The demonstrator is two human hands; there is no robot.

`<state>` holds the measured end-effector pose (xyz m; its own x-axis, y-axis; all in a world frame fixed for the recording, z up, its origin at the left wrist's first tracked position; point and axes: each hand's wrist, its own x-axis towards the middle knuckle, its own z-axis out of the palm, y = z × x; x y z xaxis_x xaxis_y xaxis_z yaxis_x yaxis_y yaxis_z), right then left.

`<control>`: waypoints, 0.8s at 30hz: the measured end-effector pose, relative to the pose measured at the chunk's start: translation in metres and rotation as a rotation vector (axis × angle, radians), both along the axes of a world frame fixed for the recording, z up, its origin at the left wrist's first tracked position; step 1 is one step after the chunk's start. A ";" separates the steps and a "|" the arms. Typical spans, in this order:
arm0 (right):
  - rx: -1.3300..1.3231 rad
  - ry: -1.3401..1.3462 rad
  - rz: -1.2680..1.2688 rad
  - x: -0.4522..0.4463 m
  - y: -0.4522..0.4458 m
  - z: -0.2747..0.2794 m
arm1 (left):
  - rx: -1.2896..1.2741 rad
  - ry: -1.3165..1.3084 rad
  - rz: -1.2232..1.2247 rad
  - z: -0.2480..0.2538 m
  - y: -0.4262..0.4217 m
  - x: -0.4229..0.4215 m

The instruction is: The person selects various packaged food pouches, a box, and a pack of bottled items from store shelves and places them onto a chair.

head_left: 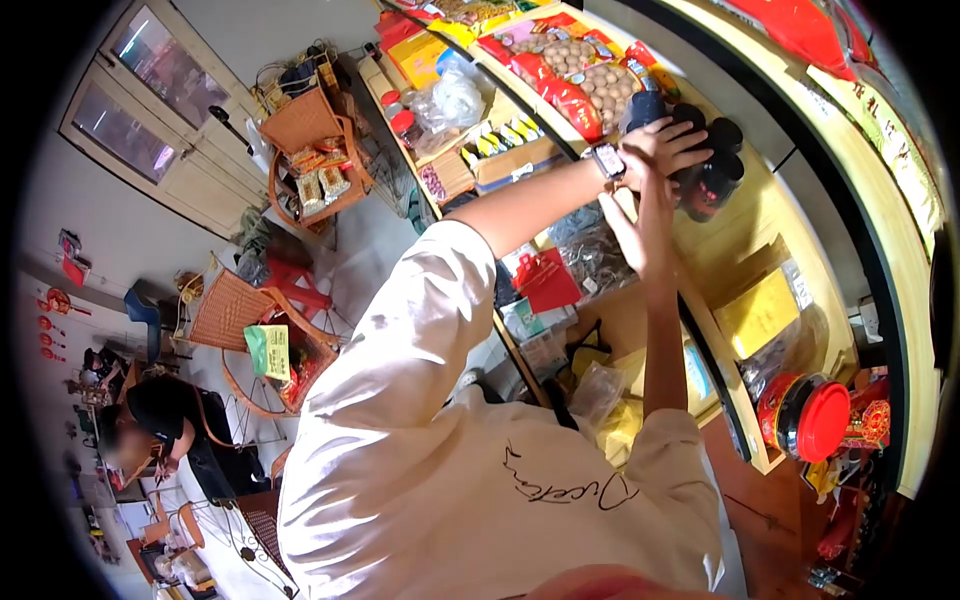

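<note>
My left hand [661, 148], with a watch [607, 161] on its wrist, reaches over a cluster of dark jars [715, 182] on the wooden shelf. Its fingers are spread and lie over or against the jars; no firm grip shows. Crossing close beside it is my right hand [630, 232]. The right thumb side is stretched out, while the other fingers are partly hidden where the hands overlap. A dark blue lid [645, 108] stands just above the left hand. Bags of round brown nuts [608, 92] lie beyond the jars.
A yellow packet [760, 312] and a red-lidded jar [822, 420] sit further along the shelf. Below are a red packet [545, 282] and clear plastic bags [455, 98]. Wicker chairs [232, 312] stand at left. Another person [190, 425] bends over at lower left.
</note>
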<state>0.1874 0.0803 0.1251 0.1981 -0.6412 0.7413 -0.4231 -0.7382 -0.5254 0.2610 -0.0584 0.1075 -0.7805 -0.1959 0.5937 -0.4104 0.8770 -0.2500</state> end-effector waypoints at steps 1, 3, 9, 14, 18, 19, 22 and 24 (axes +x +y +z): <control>0.152 -0.061 0.085 0.000 0.003 -0.003 | 0.012 -0.004 0.000 -0.003 0.002 0.000; -0.018 0.101 -0.007 0.000 0.002 -0.003 | -0.005 -0.028 0.010 0.002 -0.002 0.002; -0.016 -0.109 0.077 0.004 0.004 -0.006 | -0.055 -0.068 0.052 -0.003 -0.003 0.000; 0.062 -0.089 0.123 0.002 0.004 -0.001 | -0.104 -0.048 0.031 -0.006 -0.011 -0.001; -0.118 0.065 -0.021 0.001 0.001 -0.002 | -0.130 -0.029 0.020 -0.008 -0.011 -0.001; -0.134 0.088 -0.035 0.000 0.001 -0.001 | -0.132 -0.042 0.028 -0.009 -0.012 -0.001; -0.107 0.045 -0.003 -0.001 0.002 -0.002 | -0.120 -0.059 0.043 -0.007 -0.010 -0.002; 0.007 -0.132 0.116 0.002 0.005 -0.001 | -0.106 -0.057 0.038 -0.007 -0.009 -0.002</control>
